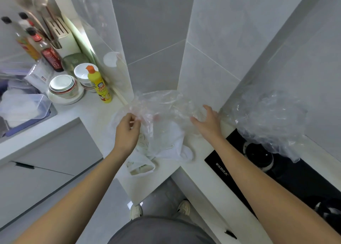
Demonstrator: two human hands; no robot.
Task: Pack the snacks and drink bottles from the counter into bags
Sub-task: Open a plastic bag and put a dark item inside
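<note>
- White counter [162, 173] wraps a tiled corner, with grey wall tiles rising behind it and both bare forearms reaching in from below.
- Left hand [127, 131] is held knuckles-up above the counter, wrist slightly bent, thumb and fingertips pinched on the rim of a clear plastic bag [162, 103].
- Right hand [207, 121] stretches farther forward with the arm nearly straight, fingers spread and loosely curved against the other side of the same clear film; whether it grips the film I cannot tell.
- Between the two hands the clear bag is bunched up in the corner, lifted off the surface.
- Below it a white plastic bag [166, 142] lies crumpled on the counter, its handle loops trailing toward the near edge; faint printed packets show through it.
- To the right, more crumpled clear plastic [271, 121] is heaped over a black stove top [258, 171].
- To the left stand a yellow squeeze bottle [99, 85] with an orange cap, stacked bowls [63, 87], sauce bottles [44, 47] and a knife block [60, 33].
- No drink bottles for packing are clearly seen.
</note>
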